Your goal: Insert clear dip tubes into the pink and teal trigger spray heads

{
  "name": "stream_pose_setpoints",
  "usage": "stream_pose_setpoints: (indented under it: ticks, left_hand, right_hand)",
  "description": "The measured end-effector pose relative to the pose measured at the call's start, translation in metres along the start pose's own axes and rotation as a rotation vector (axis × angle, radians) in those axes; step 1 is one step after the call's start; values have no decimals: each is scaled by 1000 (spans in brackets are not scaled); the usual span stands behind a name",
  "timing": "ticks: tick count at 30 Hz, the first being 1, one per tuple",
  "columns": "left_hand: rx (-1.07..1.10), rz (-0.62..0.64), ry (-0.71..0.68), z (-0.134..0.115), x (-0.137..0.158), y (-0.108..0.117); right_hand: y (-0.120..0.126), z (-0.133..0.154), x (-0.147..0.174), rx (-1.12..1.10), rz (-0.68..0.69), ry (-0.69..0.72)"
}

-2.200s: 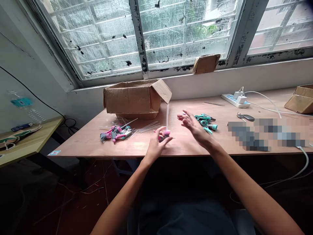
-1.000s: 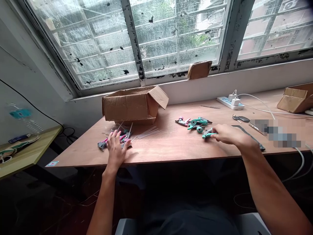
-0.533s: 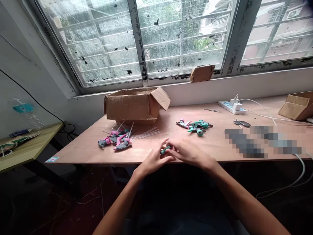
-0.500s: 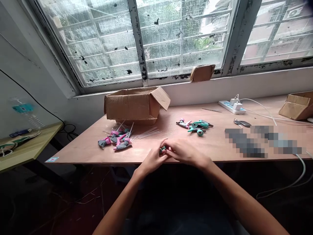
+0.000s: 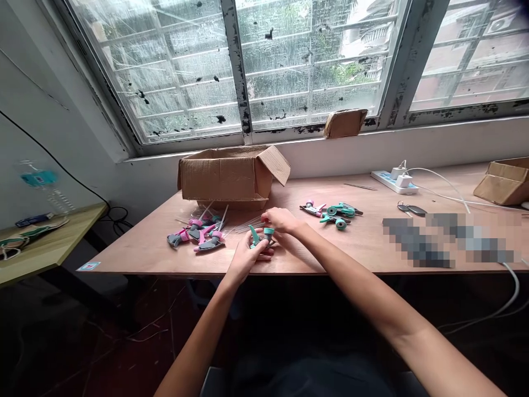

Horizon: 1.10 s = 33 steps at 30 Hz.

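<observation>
My left hand (image 5: pixel 247 255) is closed around a green and grey trigger spray head (image 5: pixel 268 232) just above the table's front edge. Its green trigger sticks up beside the thumb. Beyond it, my right hand (image 5: pixel 281 220) reaches over to the right ends of several thin clear tubes (image 5: pixel 243 226) lying on the table. The right fingertips are pinched together there, and whether a tube is between them cannot be made out. To the left lies a pile of pink and grey spray heads (image 5: pixel 210 242), some with clear tubes attached. More spray heads, mostly green (image 5: pixel 339 209), lie to the right.
An open cardboard box (image 5: pixel 219 179) stands at the back, behind the tubes. On the right are a power strip (image 5: pixel 394 182) with cables, keys (image 5: pixel 413 210), blurred-out dark items (image 5: pixel 417 242) and another cardboard box (image 5: pixel 502 182). A thin stick (image 5: pixel 360 187) lies near the wall.
My hands were together at the table edge over the spray head. My right hand has moved away and forward to the tubes, while the left keeps the spray head, now more visible.
</observation>
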<state>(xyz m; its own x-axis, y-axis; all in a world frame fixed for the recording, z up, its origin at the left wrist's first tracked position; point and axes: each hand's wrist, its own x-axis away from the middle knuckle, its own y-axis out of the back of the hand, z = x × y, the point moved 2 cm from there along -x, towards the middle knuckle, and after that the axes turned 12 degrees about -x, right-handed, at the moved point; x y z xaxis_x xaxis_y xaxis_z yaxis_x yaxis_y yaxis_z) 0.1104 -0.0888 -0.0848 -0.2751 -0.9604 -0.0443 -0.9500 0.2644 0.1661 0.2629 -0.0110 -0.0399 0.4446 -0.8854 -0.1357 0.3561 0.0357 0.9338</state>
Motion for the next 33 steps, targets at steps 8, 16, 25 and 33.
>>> stream_pose_setpoints:
  ticks: [8, 16, 25, 33]
  left_hand:
    - [3, 48, -36, 6, 0, 2]
    - [-111, 144, -14, -13, 10, -10]
    - [-304, 455, -192, -18, -6, -71]
    - [-218, 375, -257, -10, -14, -67]
  right_hand:
    - [11, -2, 35, 68, 139, -94]
    - [32, -51, 129, -133, 186, -203]
    - [55, -49, 169, -954, -434, 48]
    - [43, -41, 161, -836, -341, 92]
